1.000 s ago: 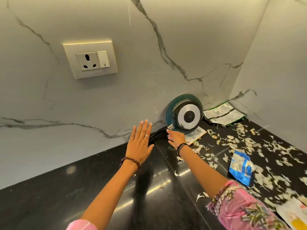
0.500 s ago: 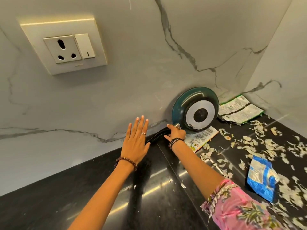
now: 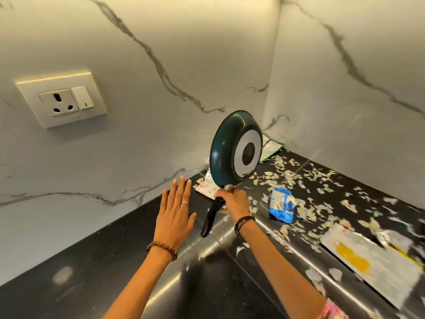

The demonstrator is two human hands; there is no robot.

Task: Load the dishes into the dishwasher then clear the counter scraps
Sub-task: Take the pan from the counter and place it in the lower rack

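A dark teal frying pan point(image 3: 224, 148) with a silver and black base is held up off the black counter point(image 3: 115, 261), its underside facing me. My right hand point(image 3: 232, 201) grips the black handle point(image 3: 210, 218) close to the pan body, and the handle's end points down toward the counter. My left hand point(image 3: 176, 215) hovers flat with straight fingers just left of the handle, holding nothing. Pale vegetable scraps point(image 3: 305, 180) lie scattered over the right part of the counter.
A blue crumpled wrapper point(image 3: 281, 204) lies among the scraps. A white and yellow packet point(image 3: 368, 261) sits at the right front, printed packets point(image 3: 207, 188) lie under the pan and in the corner point(image 3: 271, 149). Marble walls meet in the corner; a socket point(image 3: 61, 99) is on the left wall.
The pan stood leaning against the wall; my right hand has lifted it by the handle and swung it away from the wall. My left hand stays flat beside it.
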